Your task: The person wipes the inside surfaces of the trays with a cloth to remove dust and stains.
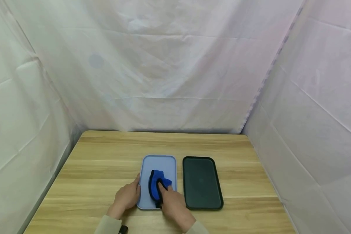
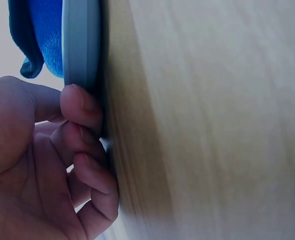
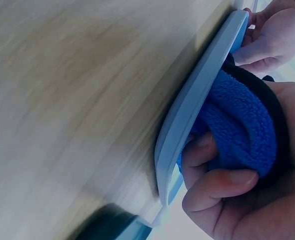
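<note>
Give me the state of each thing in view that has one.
Light blue tray: face up, flat on the table.
Dark green tray: face up, flat, right of the light blue tray, a gap between.
Blue cloth: bunched, within the light blue tray's rim.
Left hand: grips the light blue tray's left rim.
Right hand: holds the blue cloth.
White sheets: hanging, creased.

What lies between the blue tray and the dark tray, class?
Bare wooden table: the head view shows a narrow strip between the blue tray and dark tray, its lower end partly hidden by the right hand.
</note>
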The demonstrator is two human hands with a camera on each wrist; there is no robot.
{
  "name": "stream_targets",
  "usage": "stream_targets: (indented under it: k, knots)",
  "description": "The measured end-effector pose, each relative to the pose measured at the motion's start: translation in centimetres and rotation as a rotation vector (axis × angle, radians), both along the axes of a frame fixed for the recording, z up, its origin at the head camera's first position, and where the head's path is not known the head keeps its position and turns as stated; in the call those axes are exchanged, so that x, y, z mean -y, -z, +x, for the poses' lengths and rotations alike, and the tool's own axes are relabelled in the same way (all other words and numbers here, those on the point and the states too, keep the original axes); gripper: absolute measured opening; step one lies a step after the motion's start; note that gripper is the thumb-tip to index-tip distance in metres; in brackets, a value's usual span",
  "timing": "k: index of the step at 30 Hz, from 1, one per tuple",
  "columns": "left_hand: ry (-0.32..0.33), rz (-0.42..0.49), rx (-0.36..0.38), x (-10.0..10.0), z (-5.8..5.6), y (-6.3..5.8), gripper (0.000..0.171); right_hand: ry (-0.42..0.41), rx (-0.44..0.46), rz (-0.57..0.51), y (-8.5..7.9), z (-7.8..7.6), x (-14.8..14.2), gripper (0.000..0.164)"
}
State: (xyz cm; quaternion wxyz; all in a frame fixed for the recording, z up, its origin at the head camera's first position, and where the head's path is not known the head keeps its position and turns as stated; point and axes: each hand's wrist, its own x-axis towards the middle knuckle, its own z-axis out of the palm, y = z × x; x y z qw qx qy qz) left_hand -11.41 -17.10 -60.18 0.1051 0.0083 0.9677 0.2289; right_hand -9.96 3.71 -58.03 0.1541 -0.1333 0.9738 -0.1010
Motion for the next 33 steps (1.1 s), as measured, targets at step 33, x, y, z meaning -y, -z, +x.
stream_targets:
  k: [33]
  knots:
    - [-0.015,-0.040,0.059,-0.3,-0.2,-0.3,0.060,0.049,-0.037,-0.051,-0.6,0.0,-1.6,0.076]
